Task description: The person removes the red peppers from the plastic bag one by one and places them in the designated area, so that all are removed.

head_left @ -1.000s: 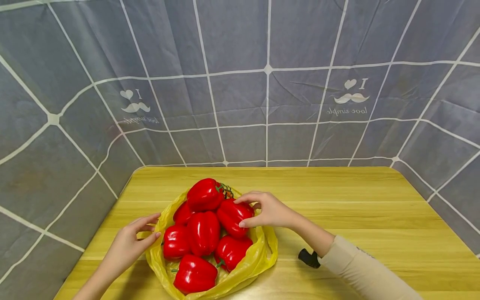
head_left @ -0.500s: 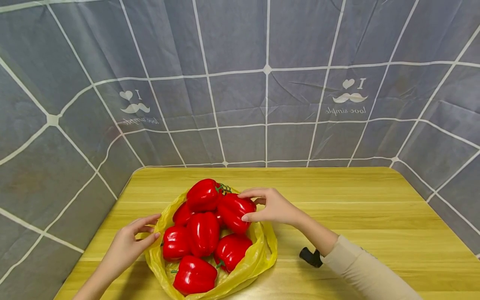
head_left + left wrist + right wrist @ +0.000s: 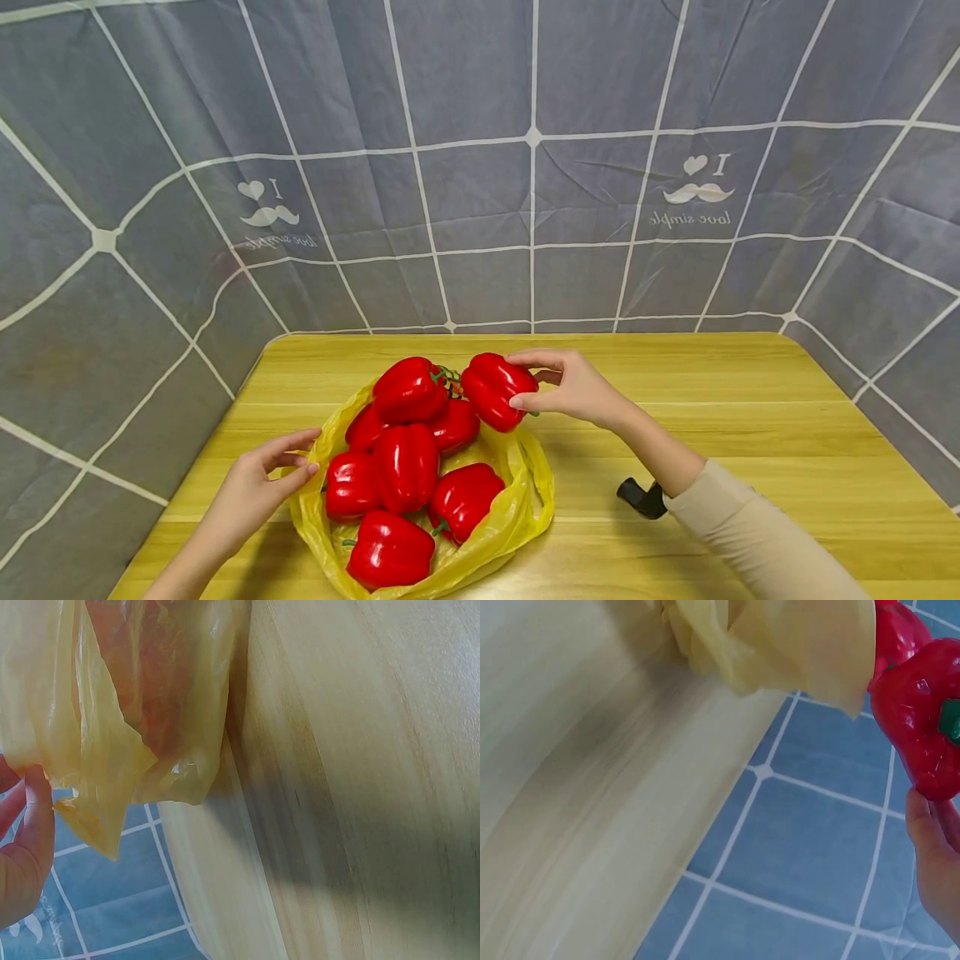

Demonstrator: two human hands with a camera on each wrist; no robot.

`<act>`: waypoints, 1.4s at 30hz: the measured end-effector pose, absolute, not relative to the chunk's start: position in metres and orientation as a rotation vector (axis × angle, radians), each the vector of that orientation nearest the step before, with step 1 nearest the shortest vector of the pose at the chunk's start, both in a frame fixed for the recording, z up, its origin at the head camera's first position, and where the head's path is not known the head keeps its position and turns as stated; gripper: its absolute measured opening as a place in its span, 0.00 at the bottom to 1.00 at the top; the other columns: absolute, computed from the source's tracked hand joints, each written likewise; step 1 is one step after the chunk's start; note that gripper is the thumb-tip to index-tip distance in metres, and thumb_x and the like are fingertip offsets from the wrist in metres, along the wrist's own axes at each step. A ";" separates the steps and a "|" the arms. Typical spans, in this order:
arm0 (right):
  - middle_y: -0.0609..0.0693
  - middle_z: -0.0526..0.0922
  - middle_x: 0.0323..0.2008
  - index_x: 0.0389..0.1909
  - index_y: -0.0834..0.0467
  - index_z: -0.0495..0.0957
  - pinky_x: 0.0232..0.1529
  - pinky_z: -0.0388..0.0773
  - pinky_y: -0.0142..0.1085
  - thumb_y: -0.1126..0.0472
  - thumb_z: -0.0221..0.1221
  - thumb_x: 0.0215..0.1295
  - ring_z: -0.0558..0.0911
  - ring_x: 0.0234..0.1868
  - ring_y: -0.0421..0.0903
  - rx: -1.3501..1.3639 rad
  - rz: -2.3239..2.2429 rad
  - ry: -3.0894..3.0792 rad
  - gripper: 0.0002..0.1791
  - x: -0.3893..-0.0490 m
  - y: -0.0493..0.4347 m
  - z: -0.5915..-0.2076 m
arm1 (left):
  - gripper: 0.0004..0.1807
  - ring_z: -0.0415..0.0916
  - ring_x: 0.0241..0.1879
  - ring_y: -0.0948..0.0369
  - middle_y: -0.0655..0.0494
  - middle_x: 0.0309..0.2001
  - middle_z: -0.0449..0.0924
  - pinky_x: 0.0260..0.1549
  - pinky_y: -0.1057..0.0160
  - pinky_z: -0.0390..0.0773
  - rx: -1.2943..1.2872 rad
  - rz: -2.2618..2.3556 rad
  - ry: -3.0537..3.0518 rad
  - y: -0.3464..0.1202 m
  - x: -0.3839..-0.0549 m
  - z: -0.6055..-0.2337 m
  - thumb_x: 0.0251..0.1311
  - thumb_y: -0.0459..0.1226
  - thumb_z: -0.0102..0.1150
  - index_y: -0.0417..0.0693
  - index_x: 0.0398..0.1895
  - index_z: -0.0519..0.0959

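Observation:
My right hand [image 3: 573, 387] grips a red bell pepper [image 3: 495, 390] by its right side, raised over the far right rim of the yellow plastic bag [image 3: 536, 500]. The same bell pepper [image 3: 919, 724] shows its green stem in the right wrist view. Several more glossy red peppers lie in the open bag, among them a front pepper [image 3: 390, 550] and a back pepper [image 3: 408, 390]. On the bag's left rim, my left hand [image 3: 258, 492] holds the plastic with thumb and fingers. The left wrist view shows these fingertips [image 3: 34, 780] on the bag's edge.
A bunch of thin green stems [image 3: 452, 382] with a bit of orange pokes out behind the peppers. The bag stands on a wooden table [image 3: 712, 400], enclosed by grey grid-patterned cloth [image 3: 480, 192]. A black strap or mount [image 3: 641, 498] sits at the right wrist.
My right hand has lifted a bell pepper up and to the right, out of the pile. Another pepper beneath it now shows. The left hand has stayed at the bag's rim.

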State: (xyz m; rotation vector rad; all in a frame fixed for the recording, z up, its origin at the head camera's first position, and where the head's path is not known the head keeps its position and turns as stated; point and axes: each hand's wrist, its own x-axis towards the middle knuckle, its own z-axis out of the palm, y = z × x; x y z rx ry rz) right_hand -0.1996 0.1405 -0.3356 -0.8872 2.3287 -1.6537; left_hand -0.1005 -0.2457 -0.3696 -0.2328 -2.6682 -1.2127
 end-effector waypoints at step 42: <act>0.63 0.78 0.50 0.55 0.66 0.74 0.41 0.78 0.33 0.60 0.68 0.52 0.79 0.44 0.54 -0.433 -1.701 2.594 0.29 -0.239 0.212 -0.386 | 0.20 0.74 0.33 0.72 0.43 0.43 0.80 0.34 0.68 0.75 -0.240 -1.205 -2.662 -0.243 -0.100 -0.372 0.52 0.27 0.64 0.35 0.51 0.77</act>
